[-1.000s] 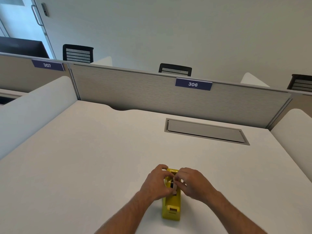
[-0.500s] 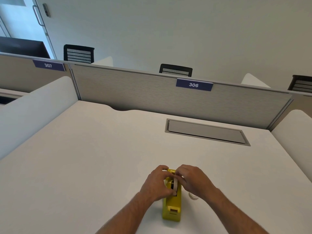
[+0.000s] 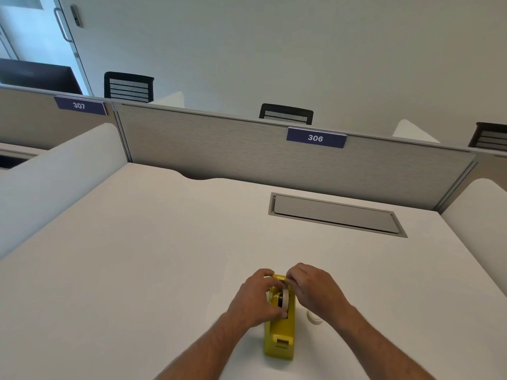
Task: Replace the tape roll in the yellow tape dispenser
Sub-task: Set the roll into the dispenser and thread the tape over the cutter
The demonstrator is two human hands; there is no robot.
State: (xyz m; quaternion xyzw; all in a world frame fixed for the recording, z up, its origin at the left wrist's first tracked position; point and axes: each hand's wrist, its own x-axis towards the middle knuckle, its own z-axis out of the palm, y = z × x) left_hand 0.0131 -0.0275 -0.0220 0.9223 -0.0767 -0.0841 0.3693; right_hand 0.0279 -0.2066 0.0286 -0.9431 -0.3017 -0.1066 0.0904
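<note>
— Both hands are down on the dispenser (image 3: 279, 334) near the front edge of the desk (image 3: 164, 242). Left hand (image 3: 253, 300) grips its left side with the thumb against the tape roll (image 3: 285, 297); right hand (image 3: 315, 292) pinches at the top of the roll, fingers closed there.

— Is the roll seated?

— It stands upright in the slot, but I can't tell if its hub has dropped fully into the cradle.

— What could go wrong?

— If the hub is crooked, the roll may jam or pop out when pulled. Tape could also stick to the fingers.

— Counts?

— One dispenser, one roll in it, one second white roll (image 3: 314, 318) lying just beside it under the right wrist, two hands.
</note>
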